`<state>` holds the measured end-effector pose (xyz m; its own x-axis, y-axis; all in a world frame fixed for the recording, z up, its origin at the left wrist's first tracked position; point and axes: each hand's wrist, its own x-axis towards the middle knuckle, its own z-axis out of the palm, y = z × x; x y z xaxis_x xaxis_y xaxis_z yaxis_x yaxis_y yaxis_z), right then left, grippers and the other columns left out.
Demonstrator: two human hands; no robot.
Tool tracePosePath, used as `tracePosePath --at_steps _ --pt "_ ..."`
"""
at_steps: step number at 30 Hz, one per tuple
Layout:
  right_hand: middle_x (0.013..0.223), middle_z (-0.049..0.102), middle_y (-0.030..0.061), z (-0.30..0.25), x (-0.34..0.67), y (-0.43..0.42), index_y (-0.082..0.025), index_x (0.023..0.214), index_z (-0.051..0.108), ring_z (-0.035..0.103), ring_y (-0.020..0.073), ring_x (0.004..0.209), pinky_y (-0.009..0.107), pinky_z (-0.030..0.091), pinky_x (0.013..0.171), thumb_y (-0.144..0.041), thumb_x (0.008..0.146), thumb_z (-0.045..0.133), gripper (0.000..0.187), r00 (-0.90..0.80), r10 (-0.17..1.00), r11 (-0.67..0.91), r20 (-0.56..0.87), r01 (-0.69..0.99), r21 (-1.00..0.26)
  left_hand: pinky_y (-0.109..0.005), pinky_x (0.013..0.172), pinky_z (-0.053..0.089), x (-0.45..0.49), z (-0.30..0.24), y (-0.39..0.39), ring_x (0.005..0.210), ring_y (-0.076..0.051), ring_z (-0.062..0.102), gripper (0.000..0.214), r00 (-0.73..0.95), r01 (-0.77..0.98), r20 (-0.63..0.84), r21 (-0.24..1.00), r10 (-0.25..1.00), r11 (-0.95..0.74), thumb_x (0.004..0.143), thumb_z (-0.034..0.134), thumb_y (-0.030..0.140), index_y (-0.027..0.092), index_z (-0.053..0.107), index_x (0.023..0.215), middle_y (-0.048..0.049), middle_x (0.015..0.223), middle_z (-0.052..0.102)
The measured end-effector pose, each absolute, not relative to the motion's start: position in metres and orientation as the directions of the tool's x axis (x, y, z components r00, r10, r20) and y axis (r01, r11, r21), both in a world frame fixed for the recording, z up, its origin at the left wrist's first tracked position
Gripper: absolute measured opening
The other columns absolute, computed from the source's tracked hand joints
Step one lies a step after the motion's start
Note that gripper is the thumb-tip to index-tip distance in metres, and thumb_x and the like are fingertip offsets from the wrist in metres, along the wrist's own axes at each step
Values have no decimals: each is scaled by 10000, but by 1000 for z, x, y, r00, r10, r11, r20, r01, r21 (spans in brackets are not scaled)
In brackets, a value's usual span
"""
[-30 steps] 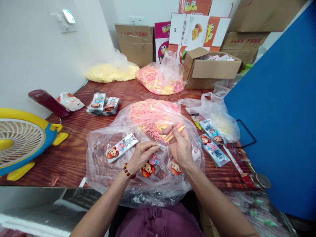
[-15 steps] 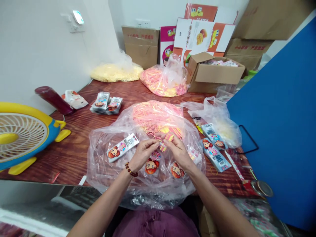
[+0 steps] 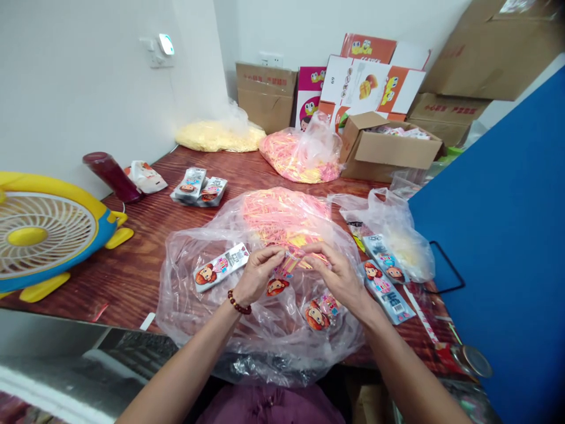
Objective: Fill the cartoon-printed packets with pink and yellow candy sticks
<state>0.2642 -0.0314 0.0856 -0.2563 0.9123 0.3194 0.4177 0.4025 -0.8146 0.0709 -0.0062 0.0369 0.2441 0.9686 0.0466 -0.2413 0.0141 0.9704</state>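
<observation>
My left hand (image 3: 258, 272) pinches the open top of a small cartoon-printed packet (image 3: 279, 281), which hangs below its fingers. My right hand (image 3: 339, 272) is closed on a bundle of thin pink and yellow sticks (image 3: 295, 259) whose ends meet the packet's mouth. Both hands hover over a large clear plastic bag (image 3: 265, 318) spread on the wooden table (image 3: 132, 271). A loose heap of pink and yellow sticks (image 3: 282, 215) lies on the bag just beyond my hands. Two more packets rest on the bag: one to the left (image 3: 219, 268), another (image 3: 320, 312) under my right wrist.
A yellow and blue fan (image 3: 39, 232) stands at the left edge. Small packets (image 3: 200, 187) are stacked behind, a dark red bottle (image 3: 112, 175) nearby. Bags of yellow (image 3: 218, 135) and pink sticks (image 3: 300, 156), an open carton (image 3: 388, 147) and a blue panel (image 3: 498, 235) at right.
My right hand lowered the stick bundle from an upright hold to the packet's mouth. My left hand lifted the packet towards it. The camera view tilted slightly.
</observation>
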Motion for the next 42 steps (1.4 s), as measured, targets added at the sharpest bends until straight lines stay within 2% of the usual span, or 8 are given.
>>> tracePosePath --at_steps 2,7,11,18,25,35,38,42 --pt "897 695 40 89 264 -33 -221 904 673 644 190 863 325 492 799 -315 949 533 174 -270 902 426 338 420 -801 -283 769 470 69 39 -6 800 -167 597 232 252 -243 82 970 964 -19 817 683 374 165 765 877 -51 883 701" --pt "801 673 20 91 263 -28 -213 797 664 613 180 777 306 459 734 -291 911 577 163 -202 920 390 335 417 -821 -303 847 471 67 44 -4 897 -195 619 194 220 -150 144 982 965 -112 830 676 338 170 772 847 -60 932 724" --pt "764 666 7 87 262 -24 -208 793 662 624 169 719 289 473 669 -324 888 593 165 -185 959 261 216 270 -927 -319 830 476 69 48 -4 857 -195 627 277 196 -154 53 988 979 -23 798 697 405 158 766 901 -61 905 735" --pt "703 633 -6 65 265 -26 -205 730 648 616 164 673 290 497 647 -381 810 670 195 -17 996 87 85 102 -991 -248 684 437 73 48 -9 669 -111 570 278 499 -129 -178 953 848 276 647 825 346 137 711 790 -16 753 677" --pt "769 641 -18 54 267 -27 -200 801 647 604 134 683 272 505 668 -424 721 752 259 -78 994 -76 -71 -66 -995 -224 584 356 80 41 -13 603 -95 459 244 455 -8 -152 985 877 175 690 764 351 139 643 673 23 644 565" --pt "624 540 -49 43 279 -28 -180 739 656 461 94 547 229 375 521 -421 746 716 248 -58 998 -7 -13 103 -995 -219 505 261 90 33 -10 511 -72 345 380 509 163 -173 981 843 103 715 714 418 157 503 538 59 525 423" --pt "643 579 -34 33 295 -38 -173 765 657 498 109 551 236 381 522 -449 718 721 287 24 996 -85 -83 84 -993 -221 541 338 99 25 -11 561 -99 457 323 565 219 -140 976 813 17 776 654 433 149 597 633 30 594 538" --pt "713 642 0 10 327 -57 -178 828 662 566 153 619 266 425 590 -476 749 673 309 135 982 -156 -128 222 -963 -277 663 459 107 16 -20 725 -177 621 249 564 439 -87 874 821 -210 836 603 316 165 677 1019 -27 783 693"
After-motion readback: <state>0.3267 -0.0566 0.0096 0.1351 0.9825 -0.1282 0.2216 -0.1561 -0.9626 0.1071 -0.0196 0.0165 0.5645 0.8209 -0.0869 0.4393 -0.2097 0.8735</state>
